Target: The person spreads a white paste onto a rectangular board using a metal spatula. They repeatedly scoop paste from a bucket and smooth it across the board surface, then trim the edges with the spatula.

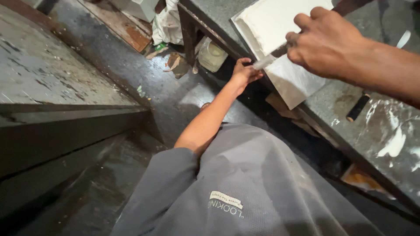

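The right hand [326, 41] clasped a white-smeared scraping blade [265, 62] against the flat white square slab [280, 19]; the left hand [244, 72] gripped the dark table edge [227, 46] just below.

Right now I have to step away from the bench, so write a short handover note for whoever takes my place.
Left hand: gripping the near edge of the workbench, beside the white tray.
Right hand: closed on a scraper-like tool, its blade at the tray's near corner.
White tray: flat on the bench, filled with white material; a grey sheet hangs over the edge beneath it.
Black cylinder: lying on the bench, untouched.
Done: tray surface looks filled and smooth.
Left: the near corner under the blade, and white smears on the bench.
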